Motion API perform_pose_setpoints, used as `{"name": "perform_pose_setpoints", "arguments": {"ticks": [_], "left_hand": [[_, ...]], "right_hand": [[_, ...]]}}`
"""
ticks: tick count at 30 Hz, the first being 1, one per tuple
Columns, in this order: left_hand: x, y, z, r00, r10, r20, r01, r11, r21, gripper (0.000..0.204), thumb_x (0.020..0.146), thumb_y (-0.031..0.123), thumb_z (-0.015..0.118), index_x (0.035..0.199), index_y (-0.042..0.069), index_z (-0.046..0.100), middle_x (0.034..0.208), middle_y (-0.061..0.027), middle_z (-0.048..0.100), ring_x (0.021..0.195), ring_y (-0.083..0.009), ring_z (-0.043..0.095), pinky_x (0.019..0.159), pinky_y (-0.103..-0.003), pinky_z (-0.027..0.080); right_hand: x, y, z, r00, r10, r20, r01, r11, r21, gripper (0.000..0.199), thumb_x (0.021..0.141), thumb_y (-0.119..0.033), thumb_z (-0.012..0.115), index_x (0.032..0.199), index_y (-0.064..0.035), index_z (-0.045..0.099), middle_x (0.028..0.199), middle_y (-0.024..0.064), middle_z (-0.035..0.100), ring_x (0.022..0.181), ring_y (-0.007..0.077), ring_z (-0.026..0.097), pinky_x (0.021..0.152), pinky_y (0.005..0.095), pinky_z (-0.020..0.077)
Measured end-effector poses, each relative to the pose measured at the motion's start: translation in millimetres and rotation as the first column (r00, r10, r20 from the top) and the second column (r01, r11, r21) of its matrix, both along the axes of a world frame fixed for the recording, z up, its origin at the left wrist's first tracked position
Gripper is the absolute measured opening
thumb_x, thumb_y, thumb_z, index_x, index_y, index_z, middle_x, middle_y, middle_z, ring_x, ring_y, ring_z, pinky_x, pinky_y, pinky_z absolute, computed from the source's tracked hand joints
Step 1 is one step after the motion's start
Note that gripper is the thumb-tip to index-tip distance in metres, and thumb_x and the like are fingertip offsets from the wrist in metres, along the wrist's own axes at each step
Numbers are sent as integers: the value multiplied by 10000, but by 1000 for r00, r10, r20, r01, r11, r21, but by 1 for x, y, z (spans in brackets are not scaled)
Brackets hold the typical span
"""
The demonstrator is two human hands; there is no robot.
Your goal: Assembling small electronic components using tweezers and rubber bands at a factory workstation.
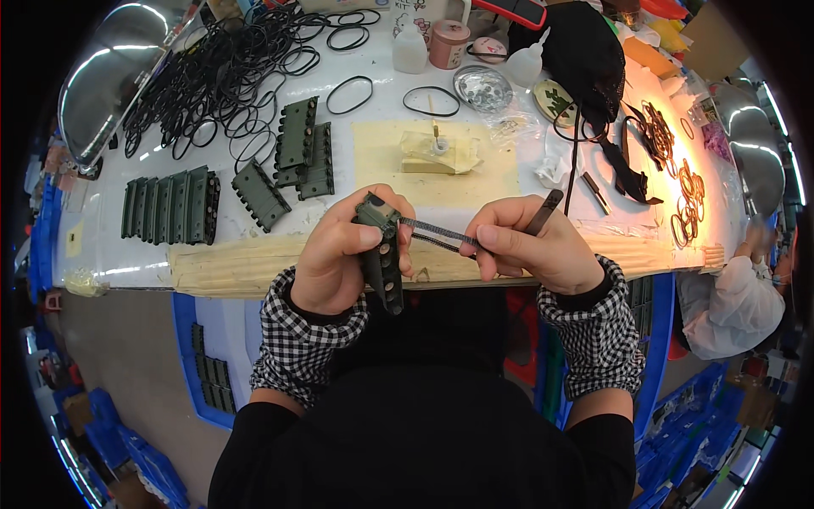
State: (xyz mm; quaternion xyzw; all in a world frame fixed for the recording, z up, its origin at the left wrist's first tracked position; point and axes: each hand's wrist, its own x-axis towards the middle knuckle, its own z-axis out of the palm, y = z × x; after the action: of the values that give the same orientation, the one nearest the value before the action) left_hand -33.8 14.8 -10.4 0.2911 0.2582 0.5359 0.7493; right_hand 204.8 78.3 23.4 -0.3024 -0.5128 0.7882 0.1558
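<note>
My left hand (335,250) is closed around a dark green toy tank hull (384,263), tilted so its row of small wheels shows. A black ribbed rubber track (437,233) runs from the hull's upper end to my right hand (538,246). The thumb and fingers of that hand pinch the loop's other end, drawing it out taut. A dark, flat-ended stick-like tool (544,212) also sticks up from my right hand; its lower part is hidden by the fingers. Both hands are above the table's near edge.
More green hulls (170,206) stand in a row at left, with several others (295,136) nearby. Loose black tracks (216,72) heap at back left. A small block (439,153) sits on yellow paper. Bottles (409,51) stand behind. At right, a person (738,301) sits beside the table.
</note>
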Motion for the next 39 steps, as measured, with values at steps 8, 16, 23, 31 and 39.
{"name": "perform_pose_setpoints", "arguments": {"ticks": [8, 16, 23, 31, 39], "left_hand": [[2, -2, 7, 992, 94, -83, -95, 996, -1, 283, 753, 261, 617, 846, 32, 478, 1022, -228, 560, 678, -180, 604, 646, -285, 539], [13, -4, 8, 998, 12, -64, -12, 1000, 0, 278, 768, 266, 596, 852, 29, 478, 1124, -300, 557, 694, -178, 601, 644, -268, 541], [7, -8, -5, 878, -116, 464, 122, 992, 18, 272, 824, 242, 559, 953, 18, 474, 924, -133, 558, 746, -207, 624, 714, -329, 551], [8, -6, 3, 849, 17, 528, 73, 986, -149, 272, 812, 253, 561, 978, 62, 459, 948, -74, 486, 777, -179, 534, 704, -326, 492], [8, -7, 7, 823, 44, 566, 75, 980, -185, 254, 816, 238, 556, 971, 60, 463, 963, -70, 484, 761, -178, 536, 726, -327, 497]], "right_hand": [[-1, -3, -4, 988, -98, -124, 87, 992, -86, 223, 966, -215, 536, 954, -1, 594, 717, 70, 666, 435, 17, 317, 449, 182, 294], [-7, -11, -20, 862, -276, -424, 101, 915, -390, 183, 1002, -213, 424, 995, -43, 491, 797, 144, 692, 368, 32, 204, 430, 195, 302], [-15, -20, -34, 869, -272, -414, 64, 890, -451, 187, 999, -218, 413, 968, -60, 509, 837, 162, 687, 368, 43, 218, 438, 201, 314], [-32, -39, -48, 852, -228, -472, -68, 845, -530, 170, 982, -198, 421, 915, -75, 516, 885, 173, 682, 374, 45, 236, 458, 203, 316], [-36, -42, -53, 737, -416, -532, -12, 779, -626, 254, 1034, -262, 354, 943, -87, 515, 794, 89, 678, 353, 51, 220, 451, 198, 303]]}}
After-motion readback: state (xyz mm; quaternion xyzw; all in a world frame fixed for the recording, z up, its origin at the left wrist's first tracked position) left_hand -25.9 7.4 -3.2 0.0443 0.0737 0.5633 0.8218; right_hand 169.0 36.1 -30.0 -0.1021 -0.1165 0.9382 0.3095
